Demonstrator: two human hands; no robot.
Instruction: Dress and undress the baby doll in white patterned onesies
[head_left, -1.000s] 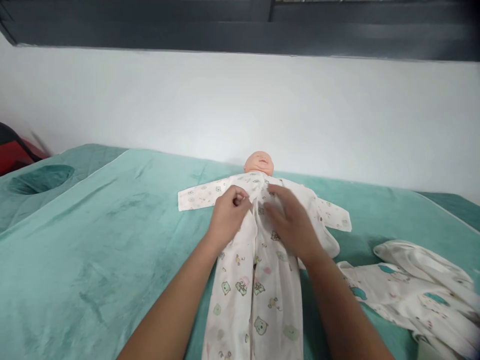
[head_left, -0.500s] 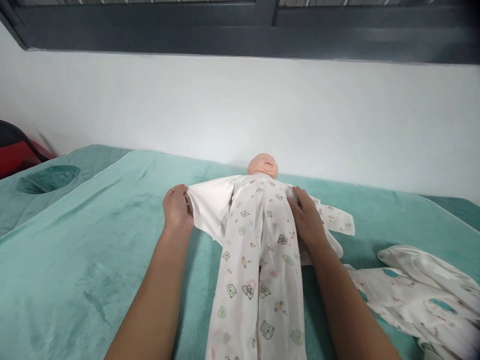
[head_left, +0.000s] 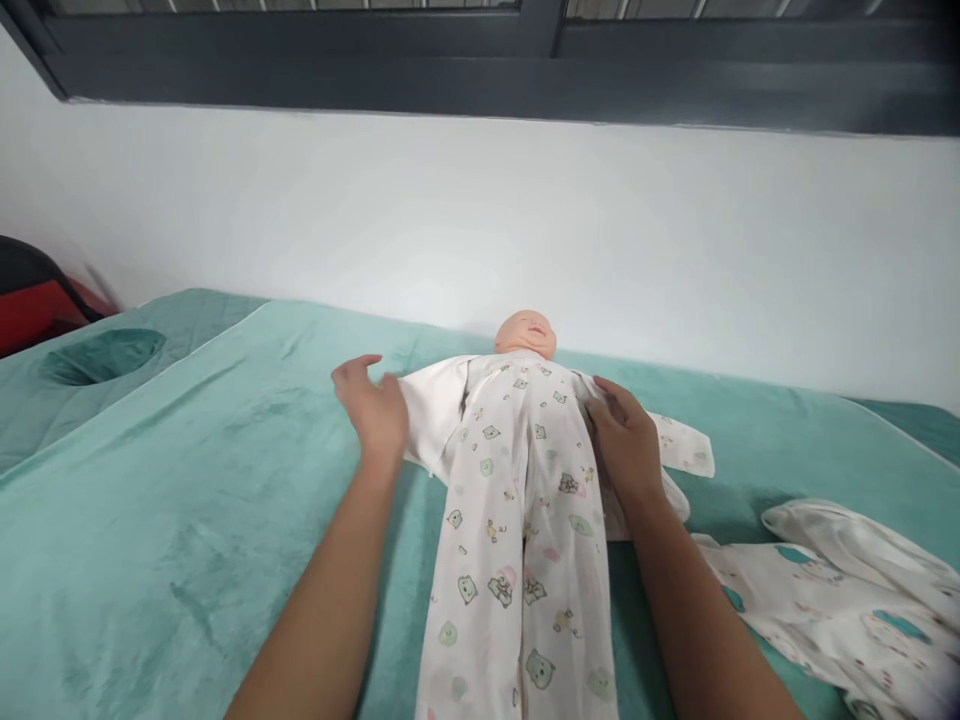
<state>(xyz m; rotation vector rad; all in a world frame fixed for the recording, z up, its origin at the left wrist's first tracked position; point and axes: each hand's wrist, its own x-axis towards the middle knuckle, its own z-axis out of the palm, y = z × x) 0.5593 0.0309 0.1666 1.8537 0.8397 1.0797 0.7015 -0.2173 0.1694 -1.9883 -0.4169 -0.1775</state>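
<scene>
A baby doll (head_left: 525,333) lies on its back, its head toward the wall. White printed baby pants (head_left: 517,520) cover its front from the chest down. Beneath them is a white baby shirt (head_left: 435,400), its plain inner side showing on the left and a printed sleeve (head_left: 686,447) lying out to the right. My left hand (head_left: 373,408) is at the outer edge of the shirt's plain part, thumb and fingers apart. My right hand (head_left: 624,440) has its fingers closed at the right upper edge of the pants; its fingertips are partly hidden.
A crumpled white printed garment (head_left: 847,590) lies at the right. The bed has a green cover (head_left: 225,480) with a hollow (head_left: 105,355) at far left. A red and black object (head_left: 37,300) stands at the left edge, and a white wall (head_left: 337,220) rises behind.
My left hand went from the middle of the chest to the left, pulled the shirt's panel outward, then let go of it. My right hand moved to the right edge of the pants.
</scene>
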